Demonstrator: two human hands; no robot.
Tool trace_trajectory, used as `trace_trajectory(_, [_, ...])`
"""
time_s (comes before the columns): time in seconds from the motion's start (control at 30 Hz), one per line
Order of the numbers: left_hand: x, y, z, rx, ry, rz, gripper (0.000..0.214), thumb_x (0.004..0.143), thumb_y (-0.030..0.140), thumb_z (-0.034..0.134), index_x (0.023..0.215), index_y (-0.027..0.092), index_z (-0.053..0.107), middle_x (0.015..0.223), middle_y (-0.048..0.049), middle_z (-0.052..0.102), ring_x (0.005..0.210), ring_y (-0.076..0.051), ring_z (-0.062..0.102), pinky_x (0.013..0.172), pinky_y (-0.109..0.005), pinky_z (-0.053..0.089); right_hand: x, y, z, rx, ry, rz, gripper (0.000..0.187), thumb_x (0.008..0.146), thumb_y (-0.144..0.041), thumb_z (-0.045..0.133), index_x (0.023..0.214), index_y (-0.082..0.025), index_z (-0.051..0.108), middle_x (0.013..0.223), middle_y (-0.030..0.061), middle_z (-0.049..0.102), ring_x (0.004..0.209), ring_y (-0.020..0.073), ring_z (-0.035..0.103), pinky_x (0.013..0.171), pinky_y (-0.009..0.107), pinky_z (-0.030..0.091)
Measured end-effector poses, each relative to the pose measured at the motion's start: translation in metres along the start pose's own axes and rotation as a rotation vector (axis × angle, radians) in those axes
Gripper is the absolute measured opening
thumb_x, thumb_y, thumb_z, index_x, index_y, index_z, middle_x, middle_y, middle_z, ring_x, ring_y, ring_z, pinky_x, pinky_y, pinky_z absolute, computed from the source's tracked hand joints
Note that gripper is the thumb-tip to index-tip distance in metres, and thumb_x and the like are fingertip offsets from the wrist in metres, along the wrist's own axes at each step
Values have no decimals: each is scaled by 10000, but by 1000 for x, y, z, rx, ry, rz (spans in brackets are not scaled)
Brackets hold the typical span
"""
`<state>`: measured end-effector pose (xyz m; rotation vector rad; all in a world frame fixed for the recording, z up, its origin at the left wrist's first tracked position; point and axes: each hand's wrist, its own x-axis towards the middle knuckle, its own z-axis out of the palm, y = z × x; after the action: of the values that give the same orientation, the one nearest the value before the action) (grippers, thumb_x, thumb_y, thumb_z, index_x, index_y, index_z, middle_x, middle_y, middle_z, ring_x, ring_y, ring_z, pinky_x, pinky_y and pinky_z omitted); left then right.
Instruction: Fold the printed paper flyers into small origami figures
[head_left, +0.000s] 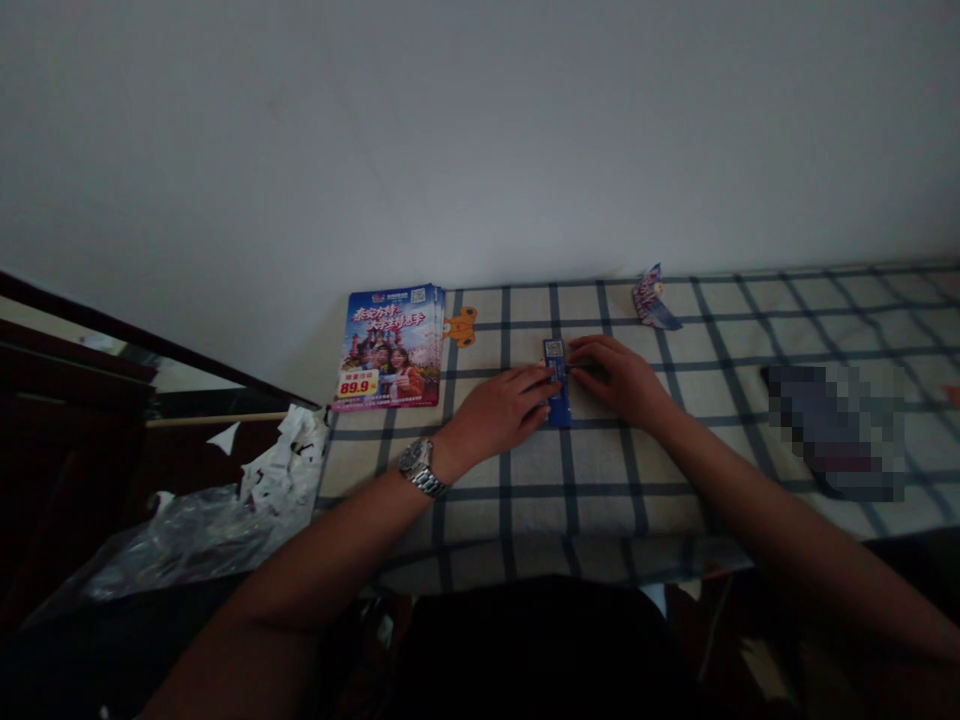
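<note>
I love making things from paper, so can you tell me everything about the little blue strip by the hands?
The blue strip is long and narrow and looks like printed paper, perhaps folded. A black-and-white square code sits near its far end. It lies on the checked cloth, its long sides running towards the wall. The left hand's fingers cover part of its middle; the right hand is at its right edge, though touching is unclear.

Blue strip, printed paper, smooth; leaflet stack, printed paper, faintly glossy; folded piece, printed paper, creased; tablecloth, matt cloth; wristwatch, polished metal; wall, matt; bag, clear plastic, crinkled, shiny
</note>
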<state>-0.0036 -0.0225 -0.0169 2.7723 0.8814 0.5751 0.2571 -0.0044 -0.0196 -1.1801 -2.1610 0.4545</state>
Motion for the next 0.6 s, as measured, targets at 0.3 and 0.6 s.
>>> trace_trajectory(0.3, [0, 0, 1, 1, 3, 8, 357, 1075, 267, 498, 1399, 164, 606, 1468, -122, 584, 1410, -254, 538, 1154, -450, 532, 13, -4, 2, -197, -5, -19, 59, 941, -251, 666, 964, -239, 719, 1228, 98, 693, 1066, 288, 699, 909, 452, 592])
trace_trajectory(0.6, [-1, 1, -1, -4, -2, -4, 359, 1070, 268, 506, 1402, 174, 605, 1468, -118, 584, 1394, -257, 550, 1150, -453, 532, 13, -7, 4, -261, -12, -41, 4, 927, -227, 702, 925, -224, 702, 1193, 98, 696, 1055, 288, 696, 918, 437, 578])
